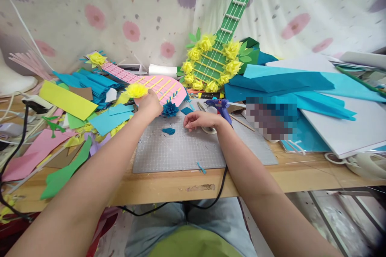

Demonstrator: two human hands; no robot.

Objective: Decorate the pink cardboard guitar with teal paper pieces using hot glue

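Note:
A pink paper guitar (pixel 177 93) lies at the back of the grey cutting mat (pixel 181 152), its neck pointing to the back left. It bears yellow strips, a large yellow paper flower (pixel 136 90) and, at its near edge, a dark blue paper flower (pixel 170 109). My left hand (pixel 151 103) is on the guitar's near side, between these two flowers; its fingers are mostly hidden. Over the mat, my right hand (pixel 200 120) is loosely curled with fingers apart and nothing visible in it. Scissors (pixel 209 130) lie partly behind it, near a purple glue gun (pixel 221 107).
A green paper guitar (pixel 205 64) with yellow flowers leans at the back. Coloured paper scraps (pixel 68 100) crowd the left side. Blue crepe paper (pixel 283 82) and white sheets (pixel 350 128) lie on the right. A black cord (pixel 221 186) hangs over the table's front edge.

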